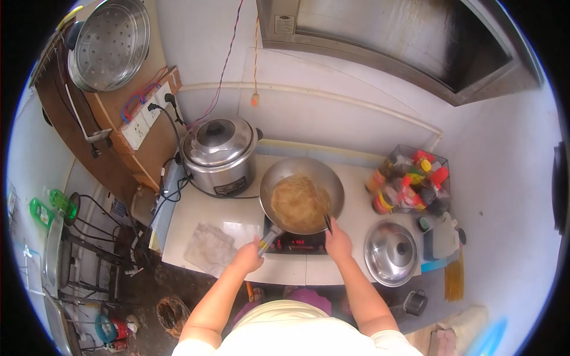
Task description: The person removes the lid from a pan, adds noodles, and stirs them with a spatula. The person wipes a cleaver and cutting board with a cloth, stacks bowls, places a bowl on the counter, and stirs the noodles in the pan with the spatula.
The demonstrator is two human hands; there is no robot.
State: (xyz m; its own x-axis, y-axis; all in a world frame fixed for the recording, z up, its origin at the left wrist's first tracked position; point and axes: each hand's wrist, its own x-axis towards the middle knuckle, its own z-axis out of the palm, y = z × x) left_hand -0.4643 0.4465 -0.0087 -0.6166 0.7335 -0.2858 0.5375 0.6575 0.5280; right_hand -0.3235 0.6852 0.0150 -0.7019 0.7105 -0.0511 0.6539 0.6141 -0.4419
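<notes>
A steel wok [271, 178] sits on an induction cooker [297, 242] whose red display is lit. Light brown food that looks like noodles [297, 200] fills its middle. My left hand [248, 256] is closed around the wok handle [270, 238] at the front left. In my right hand [338, 242], closed at the wok's front right edge, are what look like dark chopsticks [327, 222]; their far ends reach into the food and are blurred. A grey cloth [211, 248] lies on the counter left of my left hand. To the right of my right hand rests a domed lid [390, 253].
A lidded steel cooker [218, 157] stands left of the wok, its cord running to wall sockets [148, 115]. At the right, a wire basket [439, 160] holds several bottles and packets beside a whitish container [440, 237]. A range hood [386, 44] overhangs the back.
</notes>
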